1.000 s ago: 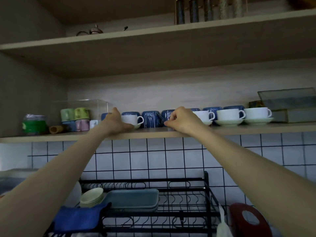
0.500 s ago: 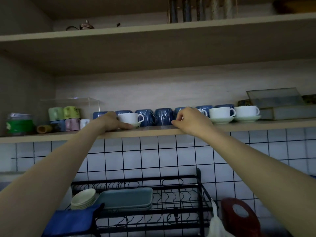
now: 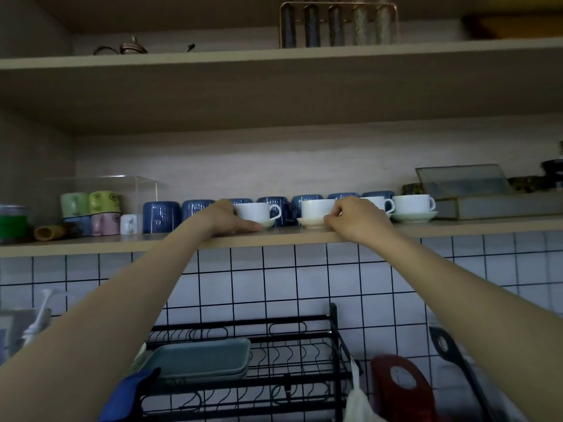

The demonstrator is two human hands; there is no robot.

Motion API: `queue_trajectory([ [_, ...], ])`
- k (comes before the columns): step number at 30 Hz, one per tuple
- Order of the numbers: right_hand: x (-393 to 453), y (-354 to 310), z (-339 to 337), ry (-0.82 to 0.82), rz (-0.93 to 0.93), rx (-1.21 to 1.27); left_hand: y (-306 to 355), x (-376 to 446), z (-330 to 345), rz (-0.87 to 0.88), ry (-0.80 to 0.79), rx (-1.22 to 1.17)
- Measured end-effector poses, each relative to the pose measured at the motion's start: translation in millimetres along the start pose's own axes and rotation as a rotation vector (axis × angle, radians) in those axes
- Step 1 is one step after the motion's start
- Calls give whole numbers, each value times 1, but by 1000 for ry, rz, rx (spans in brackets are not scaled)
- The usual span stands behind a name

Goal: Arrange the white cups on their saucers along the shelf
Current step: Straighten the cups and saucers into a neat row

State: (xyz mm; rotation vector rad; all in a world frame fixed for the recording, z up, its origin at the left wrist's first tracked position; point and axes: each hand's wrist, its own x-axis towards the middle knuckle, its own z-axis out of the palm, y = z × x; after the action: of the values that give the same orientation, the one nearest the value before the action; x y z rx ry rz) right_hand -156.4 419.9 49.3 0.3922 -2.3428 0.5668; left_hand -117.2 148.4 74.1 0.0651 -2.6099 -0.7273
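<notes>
1. The shelf (image 3: pixel 91 243) carries everything: a row of blue mugs (image 3: pixel 161 216) along its back, and four white cups on saucers toward its front edge, from the middle to the right.
2. The two right-hand sets sit near the glass box (image 3: pixel 475 193). The far right cup (image 3: pixel 411 204) is square on its saucer (image 3: pixel 414 216); the next cup (image 3: pixel 379 202) is half hidden behind the right hand.
3. The left hand (image 3: pixel 225 216) lies flat at the shelf's front edge, fingers together against the saucer (image 3: pixel 268 223) under the leftmost cup (image 3: pixel 254 211). It presses on the saucer; I cannot tell whether it pinches it.
4. The right hand (image 3: pixel 356 219) is curled on the second saucer (image 3: pixel 312 222), fingers closed on its rim, thumb near the second cup (image 3: pixel 316 208).
5. Step in hand, in my judgement: spacing the two left sets along the front edge.
6. The next move calls for sliding both saucers level, evening the gaps to match the right pair, without tipping a cup or nudging a mug behind.
</notes>
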Motion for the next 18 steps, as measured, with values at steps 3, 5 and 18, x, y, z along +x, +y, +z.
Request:
queue_trajectory([
  [3, -1, 5, 0, 15, -42, -26, 12, 3, 8, 25, 1, 0],
  [5, -2, 9, 0, 13, -67, -32, 18, 3, 12, 44, 8, 11],
  [18, 1, 15, 5, 4, -133, -83, 22, -3, 16, 31, 17, 44],
])
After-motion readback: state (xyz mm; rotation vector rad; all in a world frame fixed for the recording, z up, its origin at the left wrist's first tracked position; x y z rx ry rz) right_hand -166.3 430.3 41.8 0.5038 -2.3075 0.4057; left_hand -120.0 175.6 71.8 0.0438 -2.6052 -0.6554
